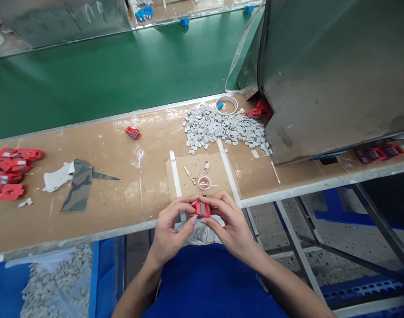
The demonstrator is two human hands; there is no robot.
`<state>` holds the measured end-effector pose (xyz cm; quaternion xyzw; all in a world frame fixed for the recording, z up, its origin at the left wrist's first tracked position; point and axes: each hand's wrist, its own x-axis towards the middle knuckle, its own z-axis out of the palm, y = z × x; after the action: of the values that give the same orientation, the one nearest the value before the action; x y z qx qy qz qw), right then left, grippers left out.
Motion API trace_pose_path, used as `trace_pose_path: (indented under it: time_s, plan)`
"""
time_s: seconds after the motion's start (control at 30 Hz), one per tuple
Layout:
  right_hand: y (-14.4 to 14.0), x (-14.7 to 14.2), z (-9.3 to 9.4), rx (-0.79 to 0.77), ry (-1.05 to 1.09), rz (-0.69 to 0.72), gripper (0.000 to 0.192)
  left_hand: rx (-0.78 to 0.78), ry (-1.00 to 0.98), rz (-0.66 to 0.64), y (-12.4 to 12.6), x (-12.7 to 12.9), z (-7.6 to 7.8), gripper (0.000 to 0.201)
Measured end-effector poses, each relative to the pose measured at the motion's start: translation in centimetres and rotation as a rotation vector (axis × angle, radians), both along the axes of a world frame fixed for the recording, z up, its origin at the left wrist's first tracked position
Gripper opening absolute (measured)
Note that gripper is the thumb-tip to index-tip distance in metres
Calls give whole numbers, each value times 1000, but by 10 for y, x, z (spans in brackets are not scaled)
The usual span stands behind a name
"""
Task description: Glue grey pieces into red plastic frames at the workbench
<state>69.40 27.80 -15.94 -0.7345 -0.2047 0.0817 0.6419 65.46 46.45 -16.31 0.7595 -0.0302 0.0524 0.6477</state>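
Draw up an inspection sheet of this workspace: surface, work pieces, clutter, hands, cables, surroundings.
Surface: brown-covered workbench with white tape strips and scattered dark specks near the hands.
Work pieces: red car-shaped piece held at the bench's near edge; more red pieces heaped at far left; small grey tiles piled beyond the hands.
Clutter: camouflage-print scrap; tape roll beside the tiles; small round cup with a thin stick across it.
Hands: left hand and right hand both grip the held piece with their fingers.
Cables: black cable or hose along the metal housing.
Surroundings: green belt-like surface behind; blue bin below left.
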Motion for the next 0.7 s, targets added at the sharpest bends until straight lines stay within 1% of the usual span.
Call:
trace_pose_path:
  time_s: [0.23,0.47,0.6,0.7]
  plan:
    - [-6,10,3,-89,-131,75,33,-11,13,-39,5,6,6,3]
    - [-4,10,8,-147,-270,80,29,-4,12,20,1,0,5,12]
    - [-4,10,8,-163,-263,97,26,11,18,27,2,-1,8,15]
    - [-5,12,7,-129,-200,125,25,37,20,19,2,0,10,16]
